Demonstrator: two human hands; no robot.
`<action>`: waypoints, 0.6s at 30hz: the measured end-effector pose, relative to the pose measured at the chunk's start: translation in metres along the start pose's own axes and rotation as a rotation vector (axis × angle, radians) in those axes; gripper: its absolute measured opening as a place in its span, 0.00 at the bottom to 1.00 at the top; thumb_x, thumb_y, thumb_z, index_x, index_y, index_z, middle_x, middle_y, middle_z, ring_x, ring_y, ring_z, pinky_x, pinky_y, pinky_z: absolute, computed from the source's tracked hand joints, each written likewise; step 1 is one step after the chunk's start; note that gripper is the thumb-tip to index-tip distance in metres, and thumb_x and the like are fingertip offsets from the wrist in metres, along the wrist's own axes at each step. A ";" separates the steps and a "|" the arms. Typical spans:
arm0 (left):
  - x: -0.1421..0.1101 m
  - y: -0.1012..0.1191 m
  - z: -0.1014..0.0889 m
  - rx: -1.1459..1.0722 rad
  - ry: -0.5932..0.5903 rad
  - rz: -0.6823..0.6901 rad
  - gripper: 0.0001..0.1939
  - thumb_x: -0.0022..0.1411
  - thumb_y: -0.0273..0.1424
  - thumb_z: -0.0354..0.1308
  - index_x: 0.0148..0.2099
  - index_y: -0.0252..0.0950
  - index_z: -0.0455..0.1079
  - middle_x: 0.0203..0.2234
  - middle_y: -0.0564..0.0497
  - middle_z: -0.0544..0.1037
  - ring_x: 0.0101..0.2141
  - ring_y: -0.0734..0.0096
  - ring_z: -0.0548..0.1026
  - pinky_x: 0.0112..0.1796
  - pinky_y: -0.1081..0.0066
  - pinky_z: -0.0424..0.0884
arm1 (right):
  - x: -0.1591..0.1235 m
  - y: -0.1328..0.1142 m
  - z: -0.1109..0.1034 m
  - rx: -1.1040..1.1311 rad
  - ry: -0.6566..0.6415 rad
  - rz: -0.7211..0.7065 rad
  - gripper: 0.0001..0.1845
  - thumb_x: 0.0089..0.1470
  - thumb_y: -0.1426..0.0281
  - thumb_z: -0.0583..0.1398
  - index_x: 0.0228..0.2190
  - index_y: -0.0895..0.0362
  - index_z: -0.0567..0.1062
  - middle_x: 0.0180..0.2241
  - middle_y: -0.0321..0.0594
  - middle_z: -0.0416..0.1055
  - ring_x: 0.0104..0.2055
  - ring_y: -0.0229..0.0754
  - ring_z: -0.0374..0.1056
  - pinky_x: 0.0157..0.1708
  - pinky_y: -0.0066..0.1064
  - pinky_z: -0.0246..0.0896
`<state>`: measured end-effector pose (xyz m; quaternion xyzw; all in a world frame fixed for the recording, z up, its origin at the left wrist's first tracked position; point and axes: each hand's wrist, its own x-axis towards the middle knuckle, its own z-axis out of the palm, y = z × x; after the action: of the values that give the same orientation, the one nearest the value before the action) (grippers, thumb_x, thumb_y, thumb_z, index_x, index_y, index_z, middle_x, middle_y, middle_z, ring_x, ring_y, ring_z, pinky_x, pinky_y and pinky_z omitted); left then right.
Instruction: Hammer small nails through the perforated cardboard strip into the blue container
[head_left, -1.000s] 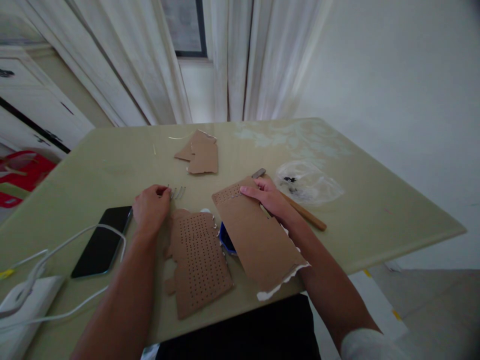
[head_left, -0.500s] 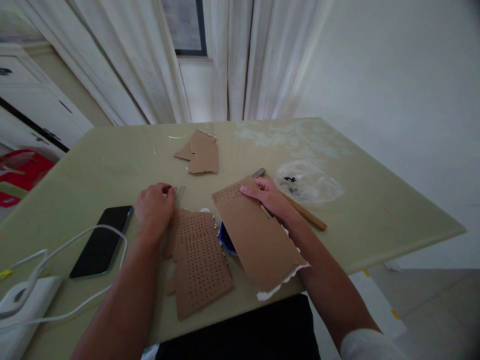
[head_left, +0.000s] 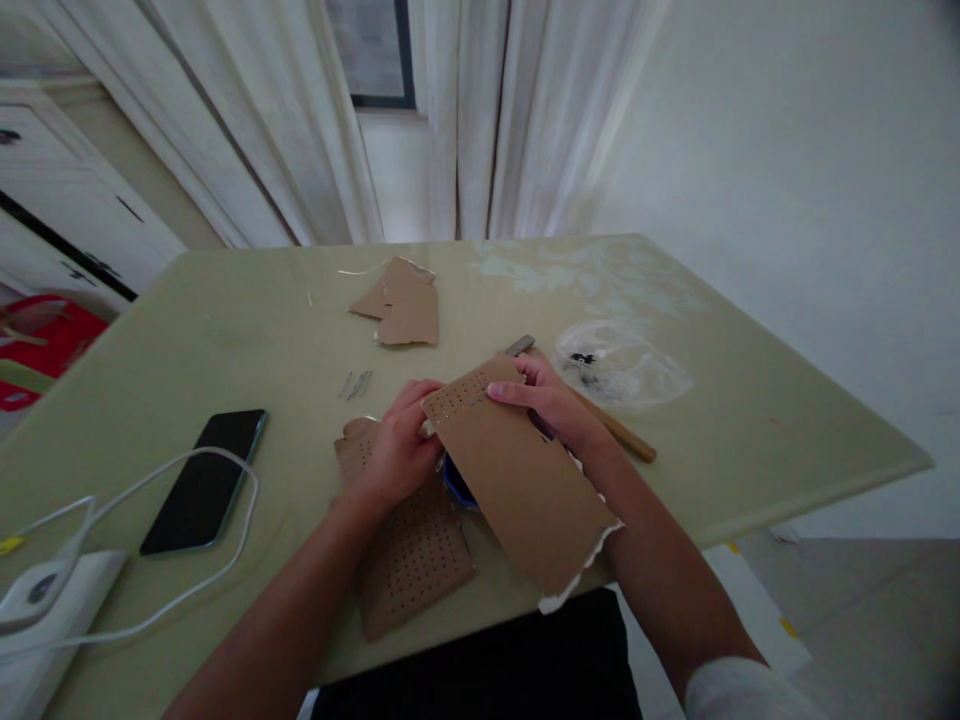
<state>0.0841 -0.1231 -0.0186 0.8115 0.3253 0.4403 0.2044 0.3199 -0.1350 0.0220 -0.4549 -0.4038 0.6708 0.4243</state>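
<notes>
My right hand grips a brown cardboard piece by its upper right edge, thumb on top. Rows of small holes run along its upper end; its lower edge is torn and white. At its upper left edge, my left hand is curled, with fingertips partly hidden behind the cardboard; what they hold I cannot make out. Under my left hand lies a second, hole-covered cardboard piece. Several thin metal pins rest beyond it. A blue object shows partly between the two pieces.
A hammer with a wooden handle lies right of my right hand, beside a clear plastic bag with small dark pieces. Cardboard scraps lie farther back. At left are a phone, a white cable and a power strip.
My left hand has moved right and nearer, from the metal pins to the left edge of the held cardboard. My right hand keeps its hold, almost unmoved.
</notes>
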 end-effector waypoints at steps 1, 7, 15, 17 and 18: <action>0.000 0.000 0.000 -0.004 0.013 -0.009 0.09 0.64 0.22 0.60 0.44 0.38 0.77 0.41 0.45 0.83 0.43 0.61 0.80 0.44 0.62 0.79 | 0.000 0.001 0.000 -0.001 -0.009 -0.001 0.28 0.44 0.55 0.78 0.43 0.57 0.82 0.37 0.40 0.82 0.31 0.39 0.76 0.31 0.28 0.71; 0.002 0.008 0.000 -0.020 0.110 0.016 0.06 0.66 0.22 0.60 0.41 0.38 0.76 0.38 0.46 0.83 0.40 0.63 0.79 0.41 0.64 0.78 | 0.001 0.001 0.000 0.014 -0.064 -0.018 0.29 0.43 0.55 0.79 0.42 0.58 0.82 0.38 0.42 0.83 0.32 0.38 0.77 0.33 0.28 0.73; -0.001 0.016 0.001 -0.034 0.188 0.019 0.05 0.67 0.23 0.63 0.38 0.38 0.77 0.35 0.49 0.83 0.37 0.66 0.79 0.37 0.67 0.77 | 0.003 -0.001 -0.003 -0.146 -0.119 -0.018 0.27 0.46 0.53 0.78 0.40 0.59 0.82 0.37 0.41 0.82 0.33 0.38 0.76 0.33 0.27 0.72; -0.001 0.011 0.002 -0.048 0.178 -0.021 0.05 0.67 0.23 0.63 0.38 0.38 0.77 0.36 0.49 0.83 0.38 0.66 0.80 0.38 0.68 0.77 | 0.003 0.000 -0.002 -0.154 -0.094 -0.020 0.28 0.46 0.53 0.78 0.40 0.59 0.82 0.36 0.41 0.81 0.32 0.37 0.75 0.31 0.27 0.70; -0.001 0.008 0.002 -0.064 0.173 -0.047 0.05 0.67 0.23 0.64 0.39 0.38 0.78 0.37 0.49 0.84 0.39 0.66 0.80 0.40 0.67 0.77 | 0.004 0.001 -0.001 -0.149 -0.071 -0.030 0.28 0.45 0.53 0.78 0.40 0.59 0.82 0.36 0.40 0.81 0.31 0.37 0.74 0.30 0.26 0.69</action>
<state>0.0882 -0.1296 -0.0151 0.7557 0.3465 0.5138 0.2117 0.3202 -0.1317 0.0203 -0.4550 -0.4743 0.6483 0.3844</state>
